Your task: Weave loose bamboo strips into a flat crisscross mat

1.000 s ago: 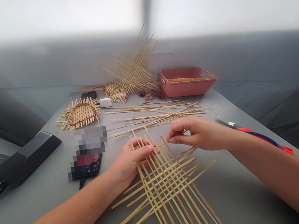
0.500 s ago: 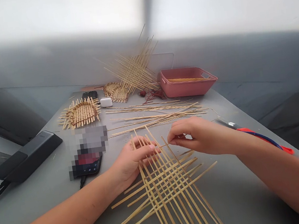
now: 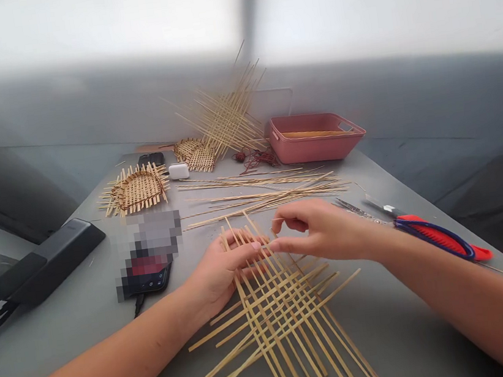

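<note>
A loosely woven lattice of bamboo strips (image 3: 286,307) spreads across the near part of the table, its long ends fanning out toward me. My left hand (image 3: 227,263) is closed on the lattice's far left end, thumb on top and fingers beneath the strips. A thin strip lies crosswise by the left thumb, its far part hidden. My right hand (image 3: 315,232) is at the far right end, thumb and index finger spread apart. Its thumb tip is close to the left thumb and the crosswise strip; whether it touches them I cannot tell.
Loose bamboo strips (image 3: 271,198) lie beyond my hands. Scissors (image 3: 438,238) and a knife (image 3: 381,205) are on the right. Behind stand a pink bin (image 3: 320,145), woven pieces (image 3: 140,189) and another lattice (image 3: 228,120). On the left are a phone (image 3: 152,279) and a black power block (image 3: 48,261).
My right hand has moved left toward my left thumb, and its pinched fingers have parted. More of the scissors shows. The left hand keeps its hold on the lattice.
</note>
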The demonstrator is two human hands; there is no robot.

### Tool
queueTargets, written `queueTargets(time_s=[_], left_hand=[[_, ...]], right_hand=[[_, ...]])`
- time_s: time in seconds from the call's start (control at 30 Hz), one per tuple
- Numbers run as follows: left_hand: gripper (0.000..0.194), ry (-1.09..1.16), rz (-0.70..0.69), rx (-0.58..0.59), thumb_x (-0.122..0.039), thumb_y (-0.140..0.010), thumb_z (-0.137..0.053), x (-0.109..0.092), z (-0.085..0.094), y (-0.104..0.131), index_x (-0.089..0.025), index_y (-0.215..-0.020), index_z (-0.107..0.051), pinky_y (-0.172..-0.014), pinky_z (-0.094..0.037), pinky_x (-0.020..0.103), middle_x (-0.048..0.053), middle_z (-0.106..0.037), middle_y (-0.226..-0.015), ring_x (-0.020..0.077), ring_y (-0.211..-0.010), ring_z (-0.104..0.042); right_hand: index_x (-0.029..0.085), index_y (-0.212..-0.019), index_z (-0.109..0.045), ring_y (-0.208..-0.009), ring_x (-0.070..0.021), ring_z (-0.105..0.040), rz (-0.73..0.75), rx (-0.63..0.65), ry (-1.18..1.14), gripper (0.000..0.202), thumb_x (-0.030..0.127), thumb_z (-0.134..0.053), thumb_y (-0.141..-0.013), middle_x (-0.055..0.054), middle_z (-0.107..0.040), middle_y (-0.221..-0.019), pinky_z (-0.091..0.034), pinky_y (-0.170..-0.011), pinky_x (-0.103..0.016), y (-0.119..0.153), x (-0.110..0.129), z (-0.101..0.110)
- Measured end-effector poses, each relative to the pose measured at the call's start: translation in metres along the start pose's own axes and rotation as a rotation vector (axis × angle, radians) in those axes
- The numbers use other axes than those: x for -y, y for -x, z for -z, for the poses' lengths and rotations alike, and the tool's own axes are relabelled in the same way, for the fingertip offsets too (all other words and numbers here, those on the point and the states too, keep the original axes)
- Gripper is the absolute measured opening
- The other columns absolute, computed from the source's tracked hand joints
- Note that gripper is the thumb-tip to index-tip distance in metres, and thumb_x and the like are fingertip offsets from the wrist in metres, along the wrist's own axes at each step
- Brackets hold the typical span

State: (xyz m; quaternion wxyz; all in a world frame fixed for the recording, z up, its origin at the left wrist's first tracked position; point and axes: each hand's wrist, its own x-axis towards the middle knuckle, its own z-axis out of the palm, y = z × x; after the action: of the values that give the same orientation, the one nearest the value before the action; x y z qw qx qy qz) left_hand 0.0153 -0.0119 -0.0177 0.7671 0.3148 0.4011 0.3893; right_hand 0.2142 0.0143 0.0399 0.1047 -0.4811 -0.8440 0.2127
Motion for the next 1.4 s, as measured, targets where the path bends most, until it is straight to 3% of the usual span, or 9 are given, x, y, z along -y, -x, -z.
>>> queueTargets(time_s=[0.3, 0.7, 0.93, 1.0, 1.2, 1.4], left_hand=[[0.025, 0.000, -0.011, -0.007, -0.021, -0.067, -0.080, 0.001, 0.000, 0.000, -0.015, -0.076, -0.057, -0.067, -0.055, 0.027, 0.001, -0.066, -0.079, 0.0121, -0.075, -0.063], [0.032, 0.035, -0.013, -0.037, -0.019, -0.065, -0.082, 0.002, 0.001, -0.001, -0.016, -0.079, -0.054, -0.066, -0.055, 0.026, 0.003, -0.069, -0.086, 0.0161, -0.080, -0.069], [0.035, 0.038, -0.008, -0.058, -0.020, -0.063, -0.083, 0.004, 0.001, -0.002, -0.016, -0.080, -0.052, -0.066, -0.055, 0.027, 0.003, -0.070, -0.084, 0.0163, -0.078, -0.069], [0.037, 0.037, -0.010, -0.055, -0.021, -0.062, -0.085, 0.004, 0.002, -0.002, -0.016, -0.080, -0.053, -0.065, -0.055, 0.027, 0.002, -0.069, -0.083, 0.0162, -0.076, -0.069], [0.035, 0.028, -0.018, -0.026, -0.024, -0.065, -0.083, 0.002, 0.001, 0.000, -0.018, -0.082, -0.054, -0.069, -0.054, 0.027, 0.002, -0.069, -0.089, 0.0181, -0.085, -0.070], [0.046, 0.034, 0.091, 0.053, -0.033, -0.065, -0.084, -0.002, 0.003, 0.002, -0.019, -0.096, -0.054, -0.069, -0.056, 0.030, 0.008, -0.071, -0.096, 0.0219, -0.083, -0.072]], right_hand=[[0.019, -0.062, -0.049, -0.056, -0.0103, -0.038, -0.032, -0.001, 0.024, 0.024, 0.035, -0.057, -0.079, 0.004, -0.047, -0.057, -0.025, -0.054, -0.025, -0.003, 0.010, -0.019], [0.019, -0.061, -0.049, -0.056, -0.0095, -0.038, -0.049, -0.011, -0.045, 0.023, 0.033, -0.059, -0.078, 0.006, -0.047, -0.057, -0.026, -0.053, -0.024, -0.003, 0.005, -0.015], [0.019, -0.069, -0.057, -0.056, -0.0090, -0.042, -0.055, -0.030, -0.105, 0.018, 0.033, -0.063, -0.077, 0.005, -0.055, -0.063, -0.030, -0.054, -0.022, -0.003, 0.002, -0.014], [0.019, -0.069, -0.058, -0.056, -0.0089, -0.042, -0.048, 0.001, -0.138, 0.021, 0.037, -0.066, -0.075, 0.005, -0.057, -0.063, -0.030, -0.054, -0.023, -0.003, 0.000, -0.012], [0.018, -0.060, -0.065, -0.054, -0.0103, -0.042, -0.067, 0.259, -0.160, 0.033, 0.049, -0.070, -0.071, 0.004, -0.056, -0.054, -0.029, -0.050, -0.024, 0.000, -0.003, -0.007], [0.017, -0.062, -0.067, -0.051, -0.0091, -0.033, -0.037, 0.261, -0.135, 0.037, 0.052, -0.066, -0.073, 0.005, -0.049, -0.052, -0.026, -0.048, -0.024, 0.000, -0.007, -0.006]])
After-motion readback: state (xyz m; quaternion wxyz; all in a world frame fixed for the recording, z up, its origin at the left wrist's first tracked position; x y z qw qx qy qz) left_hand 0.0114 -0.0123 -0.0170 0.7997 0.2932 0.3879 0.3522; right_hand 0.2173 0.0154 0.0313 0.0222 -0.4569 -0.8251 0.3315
